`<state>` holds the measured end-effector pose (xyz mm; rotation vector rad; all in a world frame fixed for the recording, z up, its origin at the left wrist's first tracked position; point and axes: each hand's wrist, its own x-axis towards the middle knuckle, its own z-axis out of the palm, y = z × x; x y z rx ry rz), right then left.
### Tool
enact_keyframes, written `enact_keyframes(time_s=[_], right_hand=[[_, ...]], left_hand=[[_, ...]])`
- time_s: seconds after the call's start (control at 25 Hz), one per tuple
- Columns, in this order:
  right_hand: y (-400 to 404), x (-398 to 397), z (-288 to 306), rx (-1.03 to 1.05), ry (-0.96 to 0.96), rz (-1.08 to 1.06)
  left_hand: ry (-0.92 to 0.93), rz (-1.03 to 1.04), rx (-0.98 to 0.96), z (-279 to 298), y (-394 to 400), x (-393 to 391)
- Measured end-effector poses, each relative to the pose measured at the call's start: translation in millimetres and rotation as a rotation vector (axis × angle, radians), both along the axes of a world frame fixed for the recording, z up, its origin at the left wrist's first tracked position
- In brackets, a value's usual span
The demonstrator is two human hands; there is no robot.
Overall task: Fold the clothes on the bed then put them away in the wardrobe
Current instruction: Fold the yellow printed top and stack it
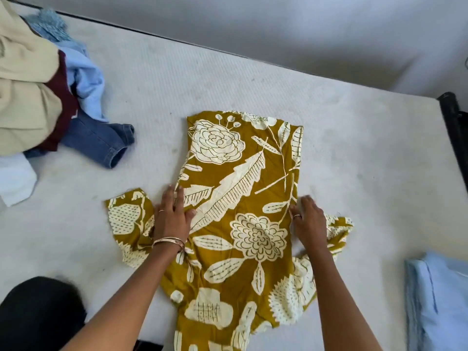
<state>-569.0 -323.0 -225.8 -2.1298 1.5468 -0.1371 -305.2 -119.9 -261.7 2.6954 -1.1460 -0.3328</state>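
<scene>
A mustard-yellow garment with a cream flower and leaf print (235, 198) lies spread flat on the white mattress (354, 153), its short sleeves sticking out left and right. My left hand (172, 216) presses flat on its left edge by the left sleeve, fingers together and pointing away from me. On the garment's right edge by the right sleeve rests my right hand (310, 220), fingers bent onto the cloth. Whether the right hand pinches the fabric I cannot make out.
An unfolded pile lies at the left: beige cloth (25, 84), a maroon piece (63, 97), a light blue shirt (88, 82) and denim (101, 140). Folded light blue cloth (440, 300) sits at the lower right. A black frame post (455, 127) marks the right edge of the mattress.
</scene>
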Motion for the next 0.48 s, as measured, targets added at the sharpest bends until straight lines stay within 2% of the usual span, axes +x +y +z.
enact_keyframes(time_s=[0.12,0.24,0.32,0.4,0.48], right_hand=[[35,-19,23,0.061,-0.015,-0.056],[78,-41,29,0.055,0.193,-0.033],[106,-60,32,0.064,0.391,0.001],[121,-77,37,0.002,0.533,0.007],[129,-82,44,-0.074,0.542,-0.105]], left_hand=[[0.024,0.153,0.122,38,20,-13],[0.044,0.075,0.218,55,47,-6],[-0.153,0.026,0.283,60,69,-2],[-0.302,0.049,0.243,68,83,-11],[-0.379,-0.034,0.142,80,80,-34]])
